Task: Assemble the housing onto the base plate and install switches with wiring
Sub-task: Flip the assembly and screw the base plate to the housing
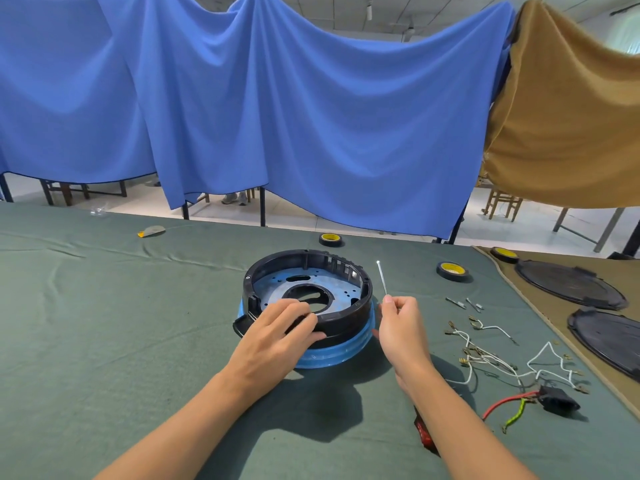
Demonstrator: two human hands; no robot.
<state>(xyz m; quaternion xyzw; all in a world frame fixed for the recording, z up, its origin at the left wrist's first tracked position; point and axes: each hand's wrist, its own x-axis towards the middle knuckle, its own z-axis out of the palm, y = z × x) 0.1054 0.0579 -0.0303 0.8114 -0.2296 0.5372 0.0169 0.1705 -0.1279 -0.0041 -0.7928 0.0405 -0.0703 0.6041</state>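
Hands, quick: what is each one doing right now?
Left hand: grips the near rim of the black housing.
Right hand: pinches a thin metal rod, tip up.

Beyond your green felt-covered tabletop (104, 323), a wide blue draped cloth (277, 116) hangs beside a tan draped cloth (561, 126) at the right. Under them you see pale floor (138, 202) and a wooden chair (502, 202); pale ceiling panels (415, 15) show above.
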